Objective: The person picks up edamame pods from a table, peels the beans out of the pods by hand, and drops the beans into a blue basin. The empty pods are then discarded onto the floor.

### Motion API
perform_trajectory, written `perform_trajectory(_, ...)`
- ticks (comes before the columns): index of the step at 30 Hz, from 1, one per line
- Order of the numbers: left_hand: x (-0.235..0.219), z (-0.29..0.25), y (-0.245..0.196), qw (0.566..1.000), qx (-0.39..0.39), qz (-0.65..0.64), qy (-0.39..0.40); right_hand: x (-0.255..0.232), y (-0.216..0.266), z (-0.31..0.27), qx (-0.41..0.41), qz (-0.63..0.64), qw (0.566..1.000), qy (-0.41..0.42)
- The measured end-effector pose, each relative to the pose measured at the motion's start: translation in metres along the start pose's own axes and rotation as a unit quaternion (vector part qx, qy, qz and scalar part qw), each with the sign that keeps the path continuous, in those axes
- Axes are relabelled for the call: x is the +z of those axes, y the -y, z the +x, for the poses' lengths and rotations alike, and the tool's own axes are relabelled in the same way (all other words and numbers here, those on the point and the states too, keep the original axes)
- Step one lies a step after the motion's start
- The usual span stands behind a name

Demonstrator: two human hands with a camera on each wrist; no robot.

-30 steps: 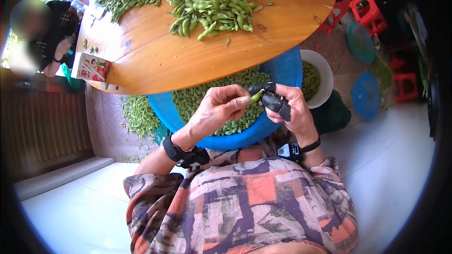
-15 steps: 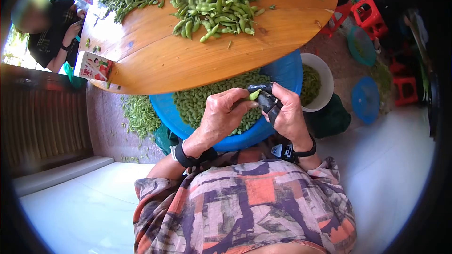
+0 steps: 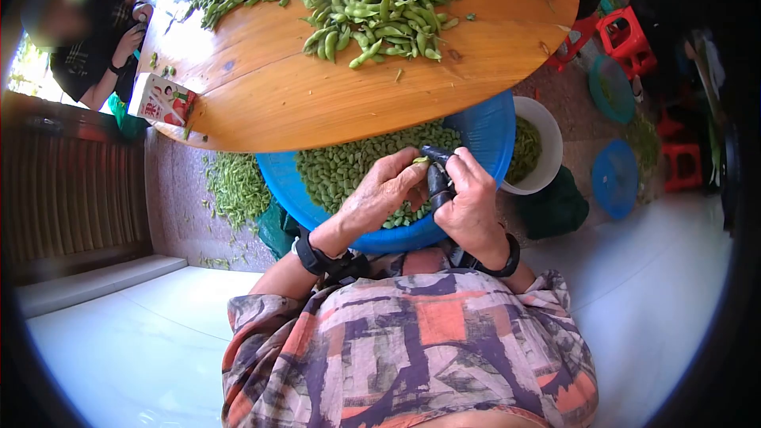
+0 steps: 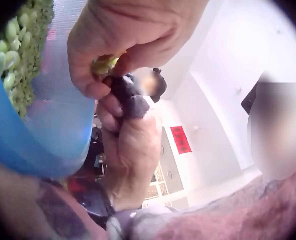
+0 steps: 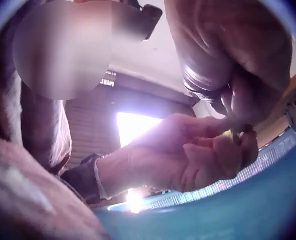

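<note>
My left hand point(image 3: 380, 192) pinches a green soybean pod point(image 4: 105, 66) between thumb and fingers, and only a small part of the pod shows. My right hand point(image 3: 470, 206) meets it at the pod's end, with black covers point(image 3: 437, 187) on its thumb and index finger. In the right wrist view the fingertips of both hands come together around the pod. Below them is a blue basin point(image 3: 273, 190) full of shelled green beans point(image 3: 337, 178).
A wooden table point(image 3: 269, 115) ahead bears a heap of soybean pods point(image 3: 372, 12) and a carton point(image 3: 162, 101). Empty-looking hulls point(image 3: 238, 194) lie on the floor at left. A white bucket point(image 3: 552, 154) stands right of the basin, red stools point(image 3: 626, 43) beyond. Another person point(image 3: 99, 51) sits at left.
The right hand has turned over and its covered fingers have closed in on the pod. The pod shows less now. Both hands stay over the basin.
</note>
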State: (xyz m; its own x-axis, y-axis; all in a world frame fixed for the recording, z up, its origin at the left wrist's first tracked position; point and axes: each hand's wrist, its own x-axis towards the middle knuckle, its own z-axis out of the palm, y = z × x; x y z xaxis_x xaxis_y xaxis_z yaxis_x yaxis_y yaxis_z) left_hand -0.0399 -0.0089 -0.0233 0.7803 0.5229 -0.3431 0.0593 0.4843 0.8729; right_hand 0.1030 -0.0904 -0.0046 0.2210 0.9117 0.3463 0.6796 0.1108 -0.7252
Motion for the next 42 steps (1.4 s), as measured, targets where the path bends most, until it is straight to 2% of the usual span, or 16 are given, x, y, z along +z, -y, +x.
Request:
perform_trajectory(4, 0.006, -0.006, -0.005, 0.999, 0.033, 0.023, -0.011, -0.001, 0.003, 0.000, -0.025, 0.005, 1.000, -0.011)
perform_trajectory(10, 0.002, -0.001, 0.004, 0.995, -0.025, -0.094, -0.010, -0.012, -0.010, 0.010, 0.082, 0.179, 0.977, 0.077)
perform_trajectory(13, 0.001, -0.001, 0.006, 0.998, -0.019, -0.057, -0.015, -0.014, -0.015, 0.009, 0.149, 0.224, 0.960, 0.080)
perform_trajectory(15, -0.005, -0.004, 0.008, 0.992, 0.026, 0.119, -0.015, -0.027, -0.026, 0.002, 0.187, 0.251, 0.948, 0.065)
perform_trajectory(17, -0.010, -0.013, -0.010, 0.980, 0.025, 0.199, -0.007, -0.051, -0.039, 0.000, 0.174, 0.258, 0.950, -0.028)
perform_trajectory(18, -0.008, -0.018, -0.028, 0.953, 0.051, 0.298, 0.003, -0.067, -0.049, -0.001, 0.189, 0.248, 0.947, -0.079)
perform_trajectory(19, -0.005, -0.023, -0.046, 0.916, 0.077, 0.393, 0.013, -0.081, -0.058, 0.003, 0.226, 0.095, 0.962, -0.122)
perform_trajectory(20, -0.003, -0.025, -0.062, 0.905, 0.131, 0.404, -0.025, -0.095, -0.068, 0.005, 0.150, -0.093, 0.974, -0.139)
perform_trajectory(21, -0.010, -0.019, -0.074, 0.839, 0.250, 0.479, -0.063, -0.103, -0.075, 0.006, 0.129, -0.184, 0.961, -0.160)
perform_trajectory(25, -0.047, 0.025, -0.112, 0.683, 0.306, 0.612, -0.255, -0.113, -0.083, -0.004, 0.201, -0.182, 0.953, -0.133)
perform_trajectory(28, -0.073, 0.044, -0.111, 0.641, 0.302, 0.667, -0.231, -0.107, -0.093, -0.009, 0.194, -0.164, 0.958, -0.133)
perform_trajectory(31, -0.070, 0.045, -0.107, 0.646, 0.309, 0.658, -0.233, -0.094, -0.083, -0.006, 0.165, -0.157, 0.964, -0.138)
perform_trajectory(33, -0.054, 0.031, -0.113, 0.763, 0.219, 0.545, -0.269, -0.086, -0.071, 0.001, 0.161, -0.056, 0.978, -0.118)
perform_trajectory(35, -0.034, 0.016, -0.109, 0.798, 0.182, 0.505, -0.274, -0.072, -0.049, 0.010, 0.187, 0.119, 0.972, -0.077)
perform_trajectory(37, -0.025, 0.007, -0.093, 0.958, 0.108, 0.232, -0.131, -0.053, -0.037, 0.018, 0.160, 0.249, 0.955, -0.026)
perform_trajectory(42, 0.000, 0.005, -0.046, 0.992, 0.105, 0.023, -0.066, -0.037, -0.011, 0.027, 0.193, 0.421, 0.876, 0.132)
